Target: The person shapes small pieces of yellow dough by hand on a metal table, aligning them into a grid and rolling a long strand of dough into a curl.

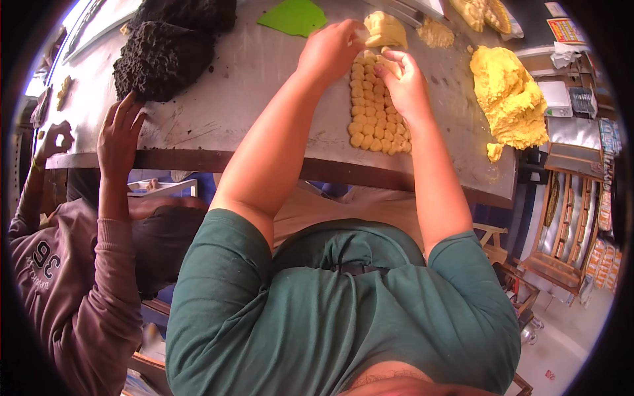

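"Why are the dough balls (378, 125) packed so tightly?"

"Perhaps to save space within easy reach, running away under the right hand (405, 82)"

"Its grip?"

"Thumb and fingers curl over the far rows; whether they pinch a piece, I can't tell. The left hand (332, 47) bends beside the pale dough lump (385, 30) beyond, its grip equally unclear"

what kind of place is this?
Likely a small bakery or pastry workroom: rows of small dough-like balls on a metal-looking worktable, a big crumbly yellow mass to the right, and a dark crumbly mound at left.
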